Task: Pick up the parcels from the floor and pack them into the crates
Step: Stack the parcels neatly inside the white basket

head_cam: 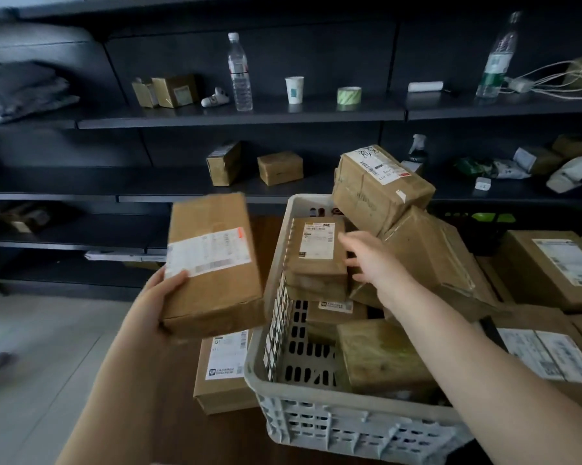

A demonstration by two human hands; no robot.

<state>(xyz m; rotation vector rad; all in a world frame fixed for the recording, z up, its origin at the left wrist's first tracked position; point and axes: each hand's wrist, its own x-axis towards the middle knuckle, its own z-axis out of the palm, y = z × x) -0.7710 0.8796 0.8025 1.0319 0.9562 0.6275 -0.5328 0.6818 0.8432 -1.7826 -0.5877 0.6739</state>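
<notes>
Your two forearms fill the near part of the view, reaching forward over a dark brown surface. Your left hand point(162, 297) grips the near left corner of a long brown parcel point(212, 263), thumb on its white label, fingers curled beneath; it hangs in the air just left of the white crate point(333, 424). Directly below it a flat labelled box point(224, 370) lies on the dark surface, touching the crate's left wall.

Your right hand point(370, 260) reaches into the crate with fingers spread and fairly straight, fingertips against a small labelled parcel point(318, 250) that tops a stack at the far left of the crate; it grips nothing that you can see. A greenish-brown box point(380, 354) lies at the near right inside, beside a bare stretch of perforated floor at the near left, the only free room. Two larger parcels are heaped over the far right rim: a big carton point(430, 260), and a taped parcel point(380, 193) tilted on top.

More labelled cartons point(551, 266) crowd the right side, tight against the crate. Pale floor lies to the left. Dark shelving point(235, 115) runs across the far side, holding small boxes, two water bottles point(239, 72), a paper cup point(294, 90) and a tape roll point(349, 95).
</notes>
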